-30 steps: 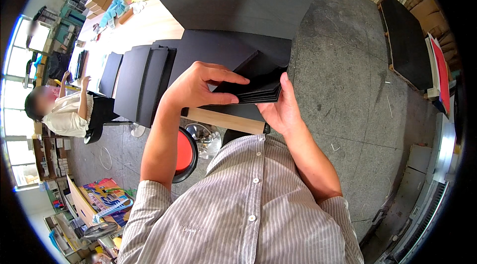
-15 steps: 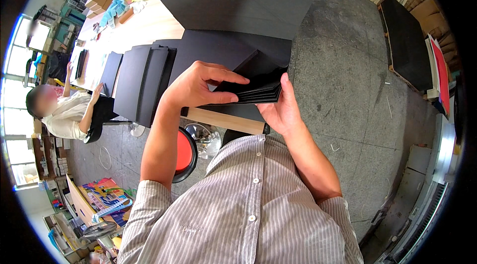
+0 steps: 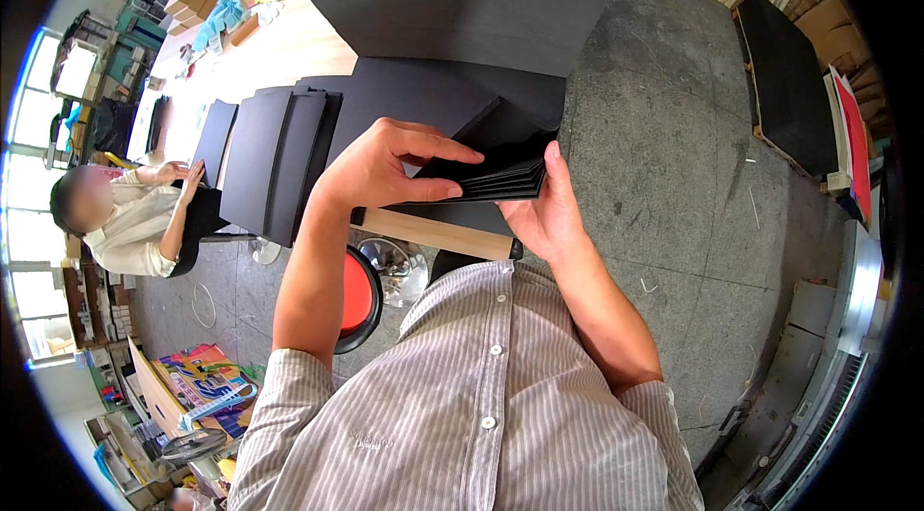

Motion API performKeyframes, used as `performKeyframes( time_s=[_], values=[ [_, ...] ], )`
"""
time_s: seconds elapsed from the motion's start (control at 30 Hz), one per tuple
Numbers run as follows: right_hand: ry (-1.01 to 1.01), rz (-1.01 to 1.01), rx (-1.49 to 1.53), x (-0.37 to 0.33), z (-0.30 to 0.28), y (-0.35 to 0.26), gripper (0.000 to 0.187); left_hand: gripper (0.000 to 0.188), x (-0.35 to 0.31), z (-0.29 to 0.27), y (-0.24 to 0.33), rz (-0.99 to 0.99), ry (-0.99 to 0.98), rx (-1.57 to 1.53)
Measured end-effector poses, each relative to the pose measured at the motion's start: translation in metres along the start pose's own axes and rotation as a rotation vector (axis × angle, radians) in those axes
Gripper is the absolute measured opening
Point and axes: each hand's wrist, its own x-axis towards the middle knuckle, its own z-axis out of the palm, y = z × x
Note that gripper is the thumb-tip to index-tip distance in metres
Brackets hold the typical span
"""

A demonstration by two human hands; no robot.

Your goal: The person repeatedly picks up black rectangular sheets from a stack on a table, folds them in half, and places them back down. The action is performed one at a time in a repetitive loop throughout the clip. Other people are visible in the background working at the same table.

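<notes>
Hands both in a pinch on layered black sheets, near edge foremost.

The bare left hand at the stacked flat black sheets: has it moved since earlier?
No, not visibly: against the pale wooden table edge, the bare left hand keeps its place, thumb at the stacked flat black sheets.

Co-worker's hands now side by side near the dark board, earlier apart
</notes>
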Motion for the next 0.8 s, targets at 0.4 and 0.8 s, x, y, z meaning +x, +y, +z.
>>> performKeyframes(
  time_s=[0.4,0.8],
  values=[
    [0.013,0.008,0.02,0.001,-0.007,0.003,0.055,0.03,-0.001,0.001,0.007,0.004,0.021,0.163],
    [-0.021,0.049,0.116,-0.001,-0.015,-0.003,0.038,0.035,-0.007,0.018,0.013,0.126,0.123,0.294]
  ],
)
